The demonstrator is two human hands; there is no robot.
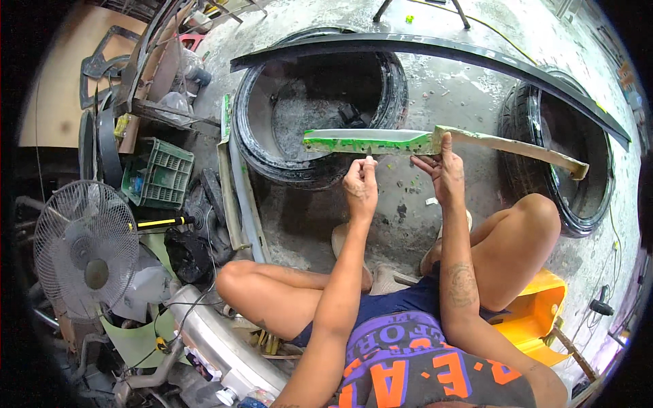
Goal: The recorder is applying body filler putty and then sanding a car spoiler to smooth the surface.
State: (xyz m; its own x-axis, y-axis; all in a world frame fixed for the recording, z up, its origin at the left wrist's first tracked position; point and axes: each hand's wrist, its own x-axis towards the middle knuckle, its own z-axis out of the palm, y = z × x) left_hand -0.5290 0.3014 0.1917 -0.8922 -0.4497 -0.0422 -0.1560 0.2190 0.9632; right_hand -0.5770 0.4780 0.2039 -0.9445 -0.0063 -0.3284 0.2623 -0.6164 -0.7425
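A long, narrow trim strip [371,140], green and white on its left part and tan on its right, is held level in front of me. My right hand [449,173] grips it near the middle, where the colours meet, with the thumb up over its face. My left hand [362,187] is closed in a pinch just below the green part. A small dark tip shows above those fingers, too small to name. Behind the strip lies a large tyre [246,129], and a second tyre [520,136] sits to the right under the tan end.
A long black strip [422,46] rests across both tyres. To the left stand a fan [85,245], a green crate [160,173] and long strips [238,183] on the floor. A silver cylinder [218,340] lies lower left; a yellow plastic piece [541,306] is at my right.
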